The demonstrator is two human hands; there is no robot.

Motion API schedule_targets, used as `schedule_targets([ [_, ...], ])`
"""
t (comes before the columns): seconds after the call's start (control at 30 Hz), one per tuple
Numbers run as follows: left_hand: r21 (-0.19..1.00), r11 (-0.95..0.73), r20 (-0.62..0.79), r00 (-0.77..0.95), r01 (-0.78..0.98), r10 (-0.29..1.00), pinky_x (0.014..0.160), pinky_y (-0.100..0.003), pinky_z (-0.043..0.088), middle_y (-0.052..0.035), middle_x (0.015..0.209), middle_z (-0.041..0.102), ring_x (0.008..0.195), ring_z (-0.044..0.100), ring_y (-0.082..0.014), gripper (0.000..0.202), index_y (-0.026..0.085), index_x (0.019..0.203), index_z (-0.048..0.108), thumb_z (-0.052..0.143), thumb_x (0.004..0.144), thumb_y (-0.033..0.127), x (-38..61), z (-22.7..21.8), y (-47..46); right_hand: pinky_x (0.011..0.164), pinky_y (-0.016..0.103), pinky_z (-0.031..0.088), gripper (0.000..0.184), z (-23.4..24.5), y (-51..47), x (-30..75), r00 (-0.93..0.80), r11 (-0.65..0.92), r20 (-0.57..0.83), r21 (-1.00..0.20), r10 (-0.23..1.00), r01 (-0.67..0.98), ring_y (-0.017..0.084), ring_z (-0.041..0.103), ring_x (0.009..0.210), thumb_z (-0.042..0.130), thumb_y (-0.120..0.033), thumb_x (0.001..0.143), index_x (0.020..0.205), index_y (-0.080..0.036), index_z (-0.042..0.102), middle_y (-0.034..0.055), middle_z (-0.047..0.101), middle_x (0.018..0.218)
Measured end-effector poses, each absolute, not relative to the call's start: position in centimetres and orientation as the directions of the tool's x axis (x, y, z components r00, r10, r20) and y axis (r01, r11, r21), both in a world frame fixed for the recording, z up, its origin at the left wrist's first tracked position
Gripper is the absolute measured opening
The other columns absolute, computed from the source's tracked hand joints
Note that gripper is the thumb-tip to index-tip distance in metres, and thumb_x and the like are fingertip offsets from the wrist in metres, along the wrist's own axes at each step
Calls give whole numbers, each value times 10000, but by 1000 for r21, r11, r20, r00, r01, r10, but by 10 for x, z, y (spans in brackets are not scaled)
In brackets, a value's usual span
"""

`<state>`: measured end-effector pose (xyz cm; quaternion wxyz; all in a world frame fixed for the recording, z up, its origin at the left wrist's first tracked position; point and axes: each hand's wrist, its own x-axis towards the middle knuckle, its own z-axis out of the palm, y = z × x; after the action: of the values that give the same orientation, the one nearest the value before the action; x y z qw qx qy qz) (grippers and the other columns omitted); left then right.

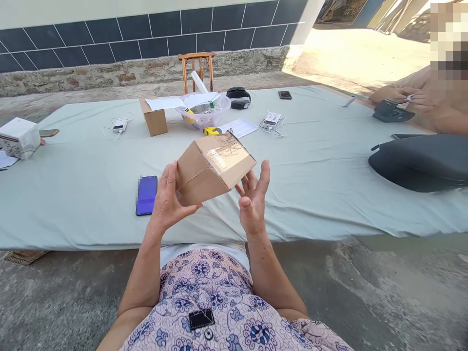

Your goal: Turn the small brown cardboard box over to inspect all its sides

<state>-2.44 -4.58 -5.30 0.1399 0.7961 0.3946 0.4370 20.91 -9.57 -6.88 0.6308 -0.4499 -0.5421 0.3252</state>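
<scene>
A brown cardboard box point(197, 178), with clear tape and dark scribbled lines on one face, is held tilted above the table. My left hand point(168, 200) grips its left side, thumb along the lower edge and fingers against the side. At the box's right corner, my right hand point(254, 197) has its fingers spread and thumb apart; some fingertips pass behind the box, so I cannot tell whether they touch it. A phone with a lit blue screen point(146, 195) lies on the cloth just left of my left hand.
The cloth-covered table point(321, 195) carries a plastic basket point(199, 121), a yellow tape measure point(212, 131), another cardboard box point(156, 121), a white box point(22, 138), power banks with cables, and a black case point(424, 163). Another person's hands point(402, 95) hold something dark at the right.
</scene>
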Motion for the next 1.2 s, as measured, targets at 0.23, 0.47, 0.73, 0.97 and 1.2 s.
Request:
schedule_targets([
  [0.23, 474, -691, 577, 401, 545, 712, 1308, -636, 218, -170, 1776, 232, 1642, 220, -442, 1316, 358, 1702, 72, 932, 705, 378, -32, -51, -46, 1257, 614, 371, 1223, -72, -91, 203, 317, 354, 336, -935, 887, 2, 392, 346, 1592, 673, -856, 766, 1693, -414, 9, 119, 332, 1717],
  [0.47, 550, -682, 515, 447, 482, 732, 1321, -569, 270, -152, 1797, 183, 1658, 200, -405, 1316, 363, 1710, 23, 905, 734, 332, -47, -50, -42, 1003, 428, 583, 626, -72, -88, 202, 500, 453, 381, -891, 778, -26, 238, 650, 1173, 671, -662, 893, 1430, -374, 528, 67, 642, 1313],
  [0.73, 764, -545, 371, 457, 344, 809, 1341, -551, 230, -95, 1819, 117, 1664, 177, -400, 1337, 390, 1717, 31, 926, 723, 376, -59, -49, -38, 796, 304, 567, 355, -63, -93, 198, 548, 452, 365, -891, 752, -27, 182, 642, 1019, 591, -564, 967, 1262, -368, 621, 25, 656, 1186],
  [0.97, 937, -313, 168, 581, 157, 796, 1243, -506, 388, -103, 1751, 345, 1589, 344, -427, 1200, 356, 1704, 249, 896, 716, 563, -69, -44, -41, 898, 392, 546, 337, -54, -107, 193, 562, 561, 564, -803, 605, 202, 213, 646, 965, 603, -538, 980, 1222, -310, 652, 55, 652, 1125],
  [1.2, 973, -232, 195, 581, -11, 790, 1188, -477, 441, -104, 1615, 549, 1504, 461, -441, 1080, 312, 1648, 419, 817, 728, 712, -72, -36, -48, 702, 316, 491, 338, -45, -116, 184, 550, 605, 603, -769, 579, 206, 179, 562, 751, 579, -552, 990, 1225, -321, 655, 2, 510, 846],
])
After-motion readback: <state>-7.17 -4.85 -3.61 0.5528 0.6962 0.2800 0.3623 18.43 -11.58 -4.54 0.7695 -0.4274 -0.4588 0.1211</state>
